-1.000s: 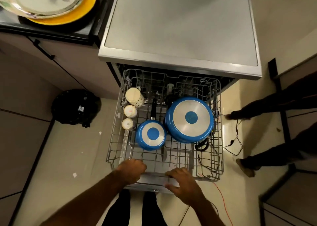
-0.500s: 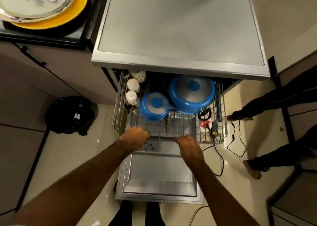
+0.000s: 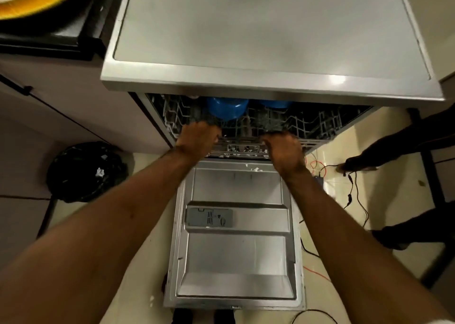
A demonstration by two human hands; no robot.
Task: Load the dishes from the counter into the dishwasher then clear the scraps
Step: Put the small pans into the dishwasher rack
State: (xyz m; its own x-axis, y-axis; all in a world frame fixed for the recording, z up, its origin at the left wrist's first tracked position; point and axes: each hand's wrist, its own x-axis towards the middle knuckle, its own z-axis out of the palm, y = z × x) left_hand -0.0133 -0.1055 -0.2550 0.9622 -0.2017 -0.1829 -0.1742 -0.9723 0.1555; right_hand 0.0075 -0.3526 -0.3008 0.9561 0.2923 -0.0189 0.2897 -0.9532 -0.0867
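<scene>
Both hands rest on the front edge of the wire rack (image 3: 248, 126); the left hand (image 3: 197, 139) and the right hand (image 3: 283, 151) have fingers curled over its front rail, gripping it; two blue pans (image 3: 226, 108) sit just behind the hands, under the dishwasher top (image 3: 266, 28); the door (image 3: 234, 250) lies open below.

Black bin bag (image 3: 86, 171), floor cables (image 3: 354, 193)

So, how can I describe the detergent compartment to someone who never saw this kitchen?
Find the open dishwasher door lying flat below the hands. On its inner panel sits the detergent compartment, toward the left. It is the only dark grey plastic rectangle on the bare steel.
</scene>
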